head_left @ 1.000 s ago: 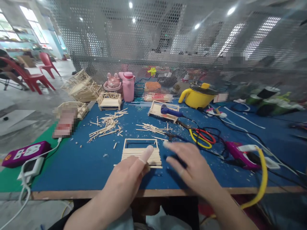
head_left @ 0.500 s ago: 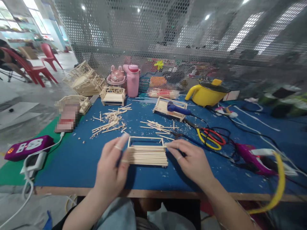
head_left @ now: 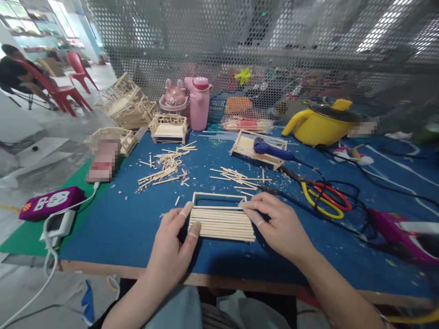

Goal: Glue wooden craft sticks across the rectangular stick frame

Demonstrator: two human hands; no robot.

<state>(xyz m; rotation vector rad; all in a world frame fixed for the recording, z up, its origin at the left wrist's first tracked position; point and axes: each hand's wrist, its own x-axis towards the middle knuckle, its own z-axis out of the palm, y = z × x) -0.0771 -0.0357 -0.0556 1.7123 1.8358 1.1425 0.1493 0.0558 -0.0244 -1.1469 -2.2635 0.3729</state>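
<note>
A small wooden stick frame lies on the blue table in front of me, its near part a slatted panel of pale sticks and its far part an upright rail. My left hand grips its left end, thumb on top of the slats and forefinger at the far corner. At the right far corner, my right hand pinches thumb and forefinger together against the frame. White bands wrap some of the fingertips. Whether a loose stick sits in the right pinch is too small to tell.
Loose sticks lie in two piles, a left pile and a right pile. Behind stand a finished stick piece, a pink flask and a yellow pot. A blue glue gun, scissors and cables crowd the right.
My left thumb has come down onto the slats, and the left forefinger now touches the far corner. My right fingers have closed in on the right corner. The view has shifted slightly.
</note>
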